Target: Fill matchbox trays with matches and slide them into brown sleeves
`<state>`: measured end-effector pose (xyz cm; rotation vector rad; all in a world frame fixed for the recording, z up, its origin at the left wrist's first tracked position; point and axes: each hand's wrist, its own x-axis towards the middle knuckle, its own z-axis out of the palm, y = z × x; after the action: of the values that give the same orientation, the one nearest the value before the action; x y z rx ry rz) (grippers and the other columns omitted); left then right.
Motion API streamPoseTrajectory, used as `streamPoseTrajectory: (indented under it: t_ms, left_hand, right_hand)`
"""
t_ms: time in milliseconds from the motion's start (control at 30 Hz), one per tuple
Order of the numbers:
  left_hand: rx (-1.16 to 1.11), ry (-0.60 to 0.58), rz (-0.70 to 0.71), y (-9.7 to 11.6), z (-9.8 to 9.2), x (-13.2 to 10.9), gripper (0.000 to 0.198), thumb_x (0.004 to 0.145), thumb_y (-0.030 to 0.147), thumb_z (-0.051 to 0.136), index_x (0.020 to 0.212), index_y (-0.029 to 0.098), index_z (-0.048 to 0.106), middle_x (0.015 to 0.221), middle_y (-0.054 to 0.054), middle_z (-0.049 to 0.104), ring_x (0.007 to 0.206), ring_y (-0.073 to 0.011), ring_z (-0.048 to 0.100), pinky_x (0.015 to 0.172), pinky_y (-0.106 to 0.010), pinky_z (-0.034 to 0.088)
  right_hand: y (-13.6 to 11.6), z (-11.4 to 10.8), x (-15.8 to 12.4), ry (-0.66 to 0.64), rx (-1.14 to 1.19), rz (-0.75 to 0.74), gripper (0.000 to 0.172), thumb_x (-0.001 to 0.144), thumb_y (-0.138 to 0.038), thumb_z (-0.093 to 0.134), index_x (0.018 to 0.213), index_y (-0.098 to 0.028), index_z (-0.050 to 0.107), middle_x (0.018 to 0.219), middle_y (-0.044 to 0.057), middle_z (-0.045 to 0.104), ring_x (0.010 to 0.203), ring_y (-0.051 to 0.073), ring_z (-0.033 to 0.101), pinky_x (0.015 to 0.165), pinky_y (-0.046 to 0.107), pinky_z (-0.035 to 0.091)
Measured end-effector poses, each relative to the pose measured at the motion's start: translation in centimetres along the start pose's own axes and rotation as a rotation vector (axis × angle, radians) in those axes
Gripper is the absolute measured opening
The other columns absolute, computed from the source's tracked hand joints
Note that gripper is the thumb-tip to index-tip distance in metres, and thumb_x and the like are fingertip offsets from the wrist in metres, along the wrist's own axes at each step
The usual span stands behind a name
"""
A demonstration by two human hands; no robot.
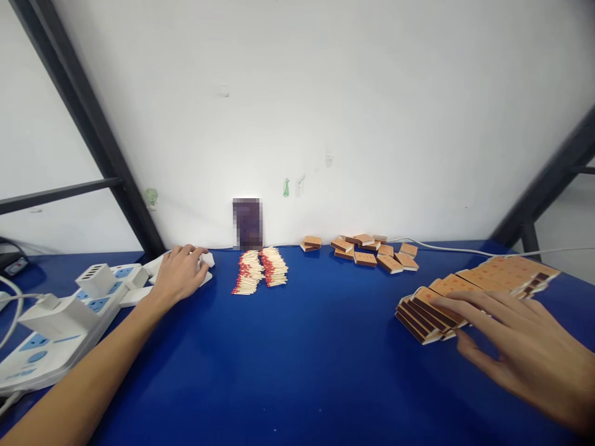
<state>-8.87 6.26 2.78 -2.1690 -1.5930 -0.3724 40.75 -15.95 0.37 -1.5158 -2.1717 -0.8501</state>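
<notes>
At the left, my left hand [181,272] rests on a group of small white boxes or trays [134,297], its fingers bent round a white tray [207,260] at the far end. My palm hides part of these pieces. On the right side, my right hand [520,344] reaches over a long fanned row of orange-patterned matchboxes [488,277] with dark striking strips. The index finger touches the top of the near matchboxes [425,316], and the thumb is beside their front edge. Its fingers are stretched and apart.
Two stacks of red-tipped matches [250,272] lie near the wall, before a pixelated dark rectangle [248,224]. Loose matchboxes [365,258] are scattered at the back. A white power strip [65,347] with plugged-in chargers [60,321] occupies the left. A cable [446,246] runs along the wall.
</notes>
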Motion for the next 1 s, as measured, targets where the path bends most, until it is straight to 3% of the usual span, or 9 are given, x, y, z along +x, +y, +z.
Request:
streamPoseTrajectory:
  t_ms: [200,300,433,500,633,700,800,900,1000]
  left_hand:
    - [0.047,-0.071,-0.009,0.5,1.0,-0.5,0.047,0.09,0.044,0.039,0.124,0.019,0.06,0.13,-0.017,0.056,0.122,-0.0359,0.047,0.095,-0.053,0.037]
    - [0.021,-0.09,-0.005,1.0,1.4,-0.6,0.049,0.093,0.048,0.036,0.124,0.02,0.06,0.131,-0.018,0.056,0.127,-0.0373,0.043,0.099,-0.058,0.031]
    - [-0.026,-0.046,0.035,1.2,1.8,-0.5,0.043,0.091,0.046,0.042,0.112,0.017,0.066,0.12,-0.017,0.064,0.128,-0.038,0.043,0.104,-0.061,0.023]
    - [-0.046,0.014,0.06,1.1,1.7,-0.3,0.034,0.09,0.038,0.044,0.104,0.017,0.068,0.118,-0.016,0.065,0.124,-0.0355,0.047,0.105,-0.06,0.022]
    - [-0.179,0.152,0.147,1.8,0.6,-0.1,0.03,0.092,0.024,0.04,0.101,0.018,0.068,0.114,-0.012,0.067,0.112,-0.028,0.056,0.099,-0.05,0.035]
    - [-0.308,0.182,0.331,3.1,-0.6,-0.5,0.03,0.092,0.018,0.039,0.104,0.017,0.067,0.11,-0.011,0.068,0.105,-0.0244,0.059,0.091,-0.042,0.043]
    - [-0.447,0.179,0.668,6.2,-2.7,-2.2,0.033,0.091,0.009,0.038,0.105,0.019,0.066,0.103,-0.009,0.069,0.096,-0.0206,0.06,0.084,-0.037,0.047]
    - [-0.521,0.219,0.885,9.6,-4.6,-4.5,0.03,0.088,0.008,0.041,0.105,0.018,0.064,0.097,-0.009,0.068,0.089,-0.0191,0.06,0.079,-0.034,0.048]
    - [-0.55,0.161,1.026,11.9,-5.5,-6.6,0.024,0.085,0.01,0.046,0.102,0.017,0.062,0.086,-0.007,0.067,0.075,-0.0172,0.058,0.068,-0.031,0.047]
  right_hand:
    - [-1.5,-1.8,1.1,0.013,-0.006,0.052,0.063,0.078,-0.031,0.058,0.136,-0.047,0.041,0.117,0.009,0.066,0.1,0.033,0.063,0.077,0.052,0.045]
    - [-3.5,-2.9,1.3,0.075,0.055,0.063,0.062,0.077,-0.029,0.061,0.132,-0.052,0.044,0.113,0.008,0.067,0.096,0.034,0.063,0.076,0.053,0.046]
    - [-8.8,-3.2,2.6,0.091,0.254,-0.06,0.05,0.078,-0.024,0.062,0.125,-0.04,0.053,0.113,0.007,0.066,0.102,0.033,0.062,0.082,0.05,0.049]
    - [-12.0,-2.5,4.7,0.009,0.329,-0.16,0.04,0.081,-0.02,0.057,0.119,-0.032,0.055,0.112,0.008,0.066,0.097,0.029,0.063,0.081,0.046,0.05]
    - [-15.8,1.3,12.4,-0.263,0.281,-0.04,0.032,0.086,-0.016,0.046,0.117,-0.02,0.057,0.12,0.014,0.061,0.1,0.03,0.06,0.086,0.047,0.048]
    - [-15.5,4.3,16.7,-0.385,0.199,0.101,0.032,0.088,-0.016,0.044,0.118,-0.016,0.056,0.12,0.015,0.059,0.106,0.029,0.057,0.088,0.041,0.047]
    - [-13.0,8.9,21.8,-0.381,0.15,0.258,0.034,0.09,-0.014,0.042,0.122,-0.011,0.051,0.121,0.02,0.056,0.11,0.031,0.055,0.087,0.039,0.045]
    - [-10.5,12.5,23.8,-0.383,0.127,0.348,0.036,0.091,-0.014,0.04,0.127,-0.01,0.048,0.125,0.022,0.054,0.112,0.032,0.054,0.087,0.041,0.044]
    - [-9.6,14.2,23.4,-0.392,0.116,0.368,0.035,0.093,-0.016,0.039,0.127,-0.013,0.048,0.123,0.02,0.055,0.112,0.032,0.052,0.087,0.042,0.042]
